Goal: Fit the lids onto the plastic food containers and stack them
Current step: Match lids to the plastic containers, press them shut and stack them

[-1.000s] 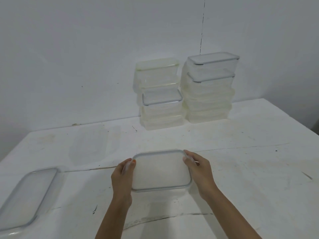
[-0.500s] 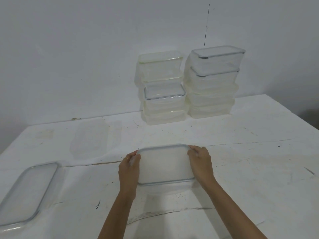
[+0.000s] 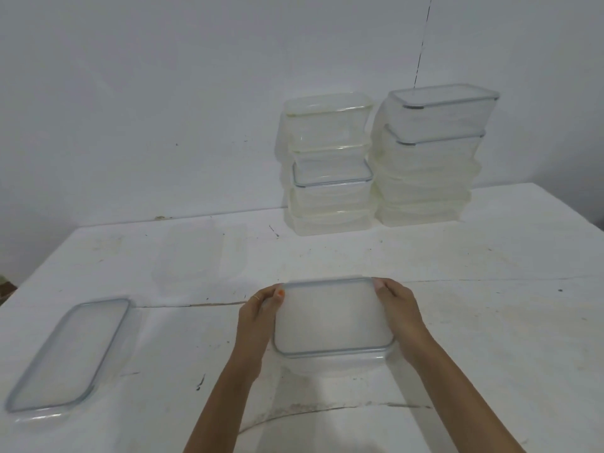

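The left hand (image 3: 257, 317) grips the left end of the lid (image 3: 333, 317), thumb on its top far corner and fingers curled down over the edge. The right hand (image 3: 401, 310) clamps the right end the same way, fingers bent over the far right corner. The lid, clear with a grey rim, sits level on a container (image 3: 336, 364), of which only a strip of the near wall shows below the rim. I cannot tell whether the container rests on the table (image 3: 490, 322) or is held just above it; it is near the middle, toward the front edge.

A long lid (image 3: 68, 354) with a grey rim lies flat by the table's left edge, well apart from the hands. A faint clear lid (image 3: 196, 253) lies flat toward the back left.

At the back edge, against the wall (image 3: 163, 93), stand two piles of containers just beside each other. The left stack (image 3: 328, 197) shows one grey-rimmed lid partway up, with yellowish containers behind and above it. The right stack (image 3: 431, 165) is taller, and its top two containers carry grey-rimmed lids.
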